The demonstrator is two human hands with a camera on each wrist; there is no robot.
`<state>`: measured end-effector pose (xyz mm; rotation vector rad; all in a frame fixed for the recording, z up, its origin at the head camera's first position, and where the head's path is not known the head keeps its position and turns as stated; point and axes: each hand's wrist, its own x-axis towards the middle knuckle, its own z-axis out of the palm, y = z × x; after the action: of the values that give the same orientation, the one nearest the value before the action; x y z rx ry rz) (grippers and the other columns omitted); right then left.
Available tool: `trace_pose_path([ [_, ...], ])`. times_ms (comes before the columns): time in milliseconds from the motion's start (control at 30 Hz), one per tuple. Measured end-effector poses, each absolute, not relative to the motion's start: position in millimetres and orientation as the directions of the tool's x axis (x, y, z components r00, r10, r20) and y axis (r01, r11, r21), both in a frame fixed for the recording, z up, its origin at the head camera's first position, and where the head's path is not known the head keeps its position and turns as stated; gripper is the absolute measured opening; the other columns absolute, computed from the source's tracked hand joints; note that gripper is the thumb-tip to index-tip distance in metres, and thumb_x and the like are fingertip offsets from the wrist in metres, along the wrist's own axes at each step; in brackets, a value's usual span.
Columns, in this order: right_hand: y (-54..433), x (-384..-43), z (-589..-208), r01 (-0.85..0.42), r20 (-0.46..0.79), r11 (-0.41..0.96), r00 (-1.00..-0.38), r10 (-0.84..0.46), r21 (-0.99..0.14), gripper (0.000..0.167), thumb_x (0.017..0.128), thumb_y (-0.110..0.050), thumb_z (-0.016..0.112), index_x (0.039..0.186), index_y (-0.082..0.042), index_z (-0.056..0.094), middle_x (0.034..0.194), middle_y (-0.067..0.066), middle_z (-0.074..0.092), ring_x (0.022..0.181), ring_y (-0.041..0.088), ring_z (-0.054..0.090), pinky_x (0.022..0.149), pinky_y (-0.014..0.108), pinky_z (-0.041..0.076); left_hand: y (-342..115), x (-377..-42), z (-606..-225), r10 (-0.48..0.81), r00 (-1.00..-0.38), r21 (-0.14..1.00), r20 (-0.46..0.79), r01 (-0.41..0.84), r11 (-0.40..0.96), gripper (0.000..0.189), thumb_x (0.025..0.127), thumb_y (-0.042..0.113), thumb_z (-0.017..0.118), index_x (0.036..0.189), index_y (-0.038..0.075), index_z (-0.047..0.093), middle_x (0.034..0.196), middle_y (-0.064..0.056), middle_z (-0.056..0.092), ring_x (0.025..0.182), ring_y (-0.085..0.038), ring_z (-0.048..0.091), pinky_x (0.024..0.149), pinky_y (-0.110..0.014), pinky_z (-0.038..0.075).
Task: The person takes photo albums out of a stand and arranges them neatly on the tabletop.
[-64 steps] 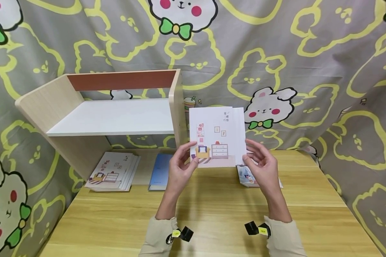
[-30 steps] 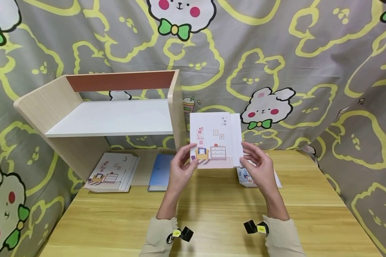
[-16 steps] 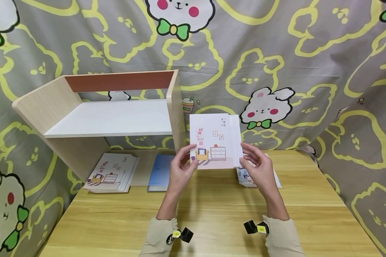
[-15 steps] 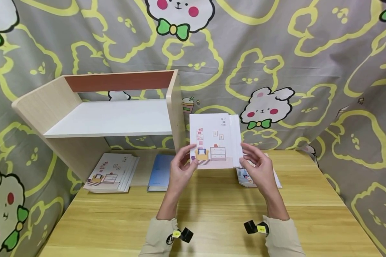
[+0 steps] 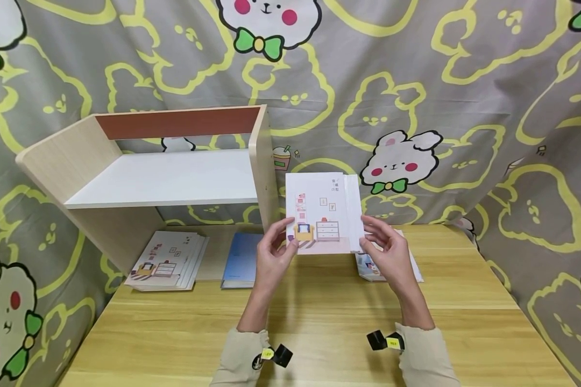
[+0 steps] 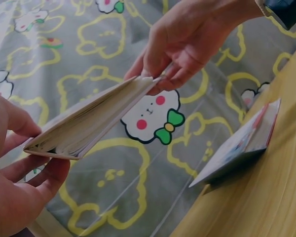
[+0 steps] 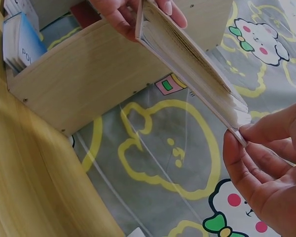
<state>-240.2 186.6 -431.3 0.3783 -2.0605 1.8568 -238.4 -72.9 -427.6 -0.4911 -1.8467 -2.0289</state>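
Note:
A thin book (image 5: 314,212) with a white cover, printed with a yellow armchair and a chest of drawers, is held up above the table. My left hand (image 5: 275,255) pinches its left edge between thumb and fingers. At the opposite edge my right hand (image 5: 389,250) pinches it; a plain white strip shows beyond the cover on that side. In the left wrist view the page edges of the book (image 6: 89,121) face the camera, slightly spread toward the right hand. The right wrist view shows thumb and fingertips on the book's (image 7: 197,69) near corner.
A wooden bookshelf (image 5: 162,177) stands at the left of the table (image 5: 319,328). On its bottom board lie a stack of similar white books (image 5: 164,260) and a blue book (image 5: 242,260). Behind my right wrist lies a blue-and-white illustrated book (image 5: 369,267). A patterned curtain (image 5: 416,107) hangs behind.
The held book has come down a little, and its right side, with my right hand, has shifted slightly left. Both hands keep their pinch; the shelf and the other books stay put.

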Motion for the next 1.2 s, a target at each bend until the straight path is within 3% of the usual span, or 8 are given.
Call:
trace_pose_path([
  [367, 186, -244, -437, -0.366, 0.374, 0.138, -0.927, 0.036, -0.92, 0.049, 0.094, 0.006, 0.068, 0.141, -0.001, 0.059, 0.131, 0.024, 0.064, 0.102, 0.01, 0.066, 0.082, 0.019, 0.057, -68, -240, -432, -0.069, -0.892, 0.892, 0.447, 0.451, -0.045, 0.051, 0.089, -0.014, 0.062, 0.134, 0.008, 0.064, 0.132, -0.014, 0.063, 0.11, -0.034, 0.062, 0.085, -0.03, 0.059],
  [767, 186, -247, -441, -0.329, 0.335, 0.142, -0.942, 0.027, -0.934, 0.048, 0.094, 0.006, 0.067, 0.141, 0.0, 0.058, 0.13, 0.025, 0.063, 0.101, 0.01, 0.066, 0.081, 0.019, 0.057, -61, -241, -438, -0.12, -0.889, 0.894, 0.442, 0.447, -0.021, 0.048, 0.09, -0.014, 0.06, 0.134, 0.006, 0.065, 0.133, -0.017, 0.062, 0.111, -0.039, 0.061, 0.083, -0.025, 0.057],
  [1200, 185, -248, -447, -0.27, 0.28, 0.184, -0.96, 0.027, -0.945, 0.048, 0.096, 0.001, 0.067, 0.143, -0.005, 0.058, 0.131, 0.022, 0.064, 0.105, 0.019, 0.065, 0.068, 0.022, 0.057, -53, -246, -451, -0.186, -0.879, 0.895, 0.438, 0.446, -0.003, 0.049, 0.089, -0.015, 0.058, 0.133, 0.005, 0.065, 0.136, -0.016, 0.062, 0.113, -0.038, 0.06, 0.08, -0.02, 0.055],
])
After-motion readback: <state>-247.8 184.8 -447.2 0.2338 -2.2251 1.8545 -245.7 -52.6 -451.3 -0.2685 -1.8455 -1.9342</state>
